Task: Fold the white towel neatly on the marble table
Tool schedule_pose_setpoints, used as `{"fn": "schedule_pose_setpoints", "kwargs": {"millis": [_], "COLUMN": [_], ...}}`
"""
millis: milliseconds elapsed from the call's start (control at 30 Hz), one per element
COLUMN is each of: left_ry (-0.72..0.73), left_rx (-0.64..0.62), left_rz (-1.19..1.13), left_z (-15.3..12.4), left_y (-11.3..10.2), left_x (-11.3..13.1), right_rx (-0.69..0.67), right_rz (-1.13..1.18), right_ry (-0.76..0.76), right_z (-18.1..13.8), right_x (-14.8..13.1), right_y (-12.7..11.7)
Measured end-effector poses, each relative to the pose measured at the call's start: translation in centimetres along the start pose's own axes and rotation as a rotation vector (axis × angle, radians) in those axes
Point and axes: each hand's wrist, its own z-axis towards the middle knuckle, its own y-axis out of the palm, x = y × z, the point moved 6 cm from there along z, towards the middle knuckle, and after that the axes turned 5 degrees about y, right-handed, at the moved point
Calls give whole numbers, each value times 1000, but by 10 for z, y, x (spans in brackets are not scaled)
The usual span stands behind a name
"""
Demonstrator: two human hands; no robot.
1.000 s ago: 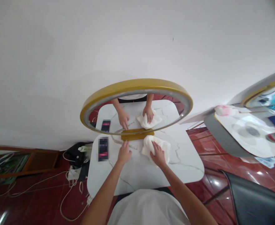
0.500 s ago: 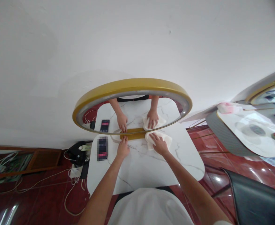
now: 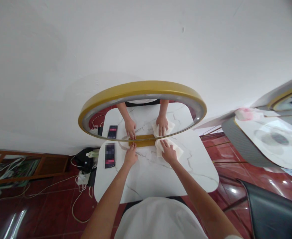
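A round mirror with a gold rim stands on a white marble-patterned table. Its flat gold base lies on the tabletop. My left hand rests with outstretched fingertips on the left end of this base. At the base's right end, my right hand holds a white cloth down against the table, its fingers over the folded part. The mirror glass reflects both hands and the cloth.
A phone-like dark object, blurred out, lies at the table's left. Cables and a black bag are on the floor to the left. A black chair and a second table with another mirror stand at the right.
The whole view has shifted slightly. Both hands keep nearly the same places, the left at the gold base and the right on the white cloth.
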Motion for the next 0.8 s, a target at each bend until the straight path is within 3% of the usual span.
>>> {"fn": "schedule_pose_setpoints", "kwargs": {"millis": [233, 533, 667, 800], "left_ry": [-10, 17, 20, 19], "left_rx": [5, -9, -7, 4], "left_rz": [-11, -20, -26, -35], "left_z": [-2, 0, 1, 0], "left_y": [-4, -6, -5, -4], "left_x": [4, 2, 1, -1], "right_rx": [-82, -100, -90, -73], "right_rz": [15, 46, 38, 13], "right_ry": [-197, -243, -234, -185], "right_z": [-23, -21, -21, -18], "right_x": [-51, -116, -111, -77], "right_y": [12, 10, 10, 8]}}
